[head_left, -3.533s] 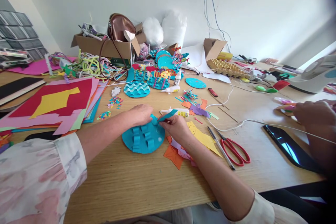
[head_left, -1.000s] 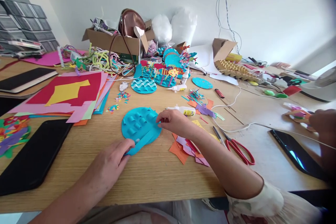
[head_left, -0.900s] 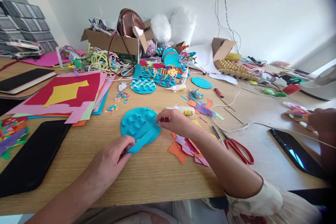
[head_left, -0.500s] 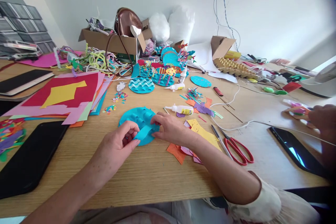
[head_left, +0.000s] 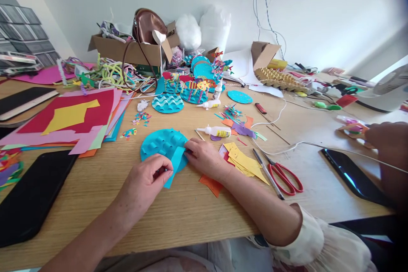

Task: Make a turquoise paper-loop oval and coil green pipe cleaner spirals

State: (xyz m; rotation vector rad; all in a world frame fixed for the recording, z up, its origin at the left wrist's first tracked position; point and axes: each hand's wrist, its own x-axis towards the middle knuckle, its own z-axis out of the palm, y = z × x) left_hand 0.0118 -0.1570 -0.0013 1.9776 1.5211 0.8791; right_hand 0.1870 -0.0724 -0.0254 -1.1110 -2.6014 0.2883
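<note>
A blue paper disc [head_left: 156,140] bearing raised, wavy paper strips lies on the table in front of me. Over its right side slants a flat blue paper strip [head_left: 176,162]. My left hand [head_left: 156,172] pinches this strip along its lower left edge, between thumb and bent fingers. At the strip's upper end, over the disc's right edge, my right hand [head_left: 200,155] has its thumb and fingers closed on the paper; its fingertips are partly hidden. Just beyond the right hand lies a white glue bottle [head_left: 219,131].
Red-handled scissors [head_left: 283,176], a pen [head_left: 266,170] and yellow paper scraps [head_left: 244,159] lie right. A black phone [head_left: 35,195] and coloured sheets [head_left: 95,112] lie left. Another person's hand [head_left: 387,136] holds a small paper piece at far right. Finished blue wave discs [head_left: 168,103] stand behind.
The blue strip, earlier curved low over the disc, now stands out straight and slanted between my hands. The view has shifted slightly to the right.
</note>
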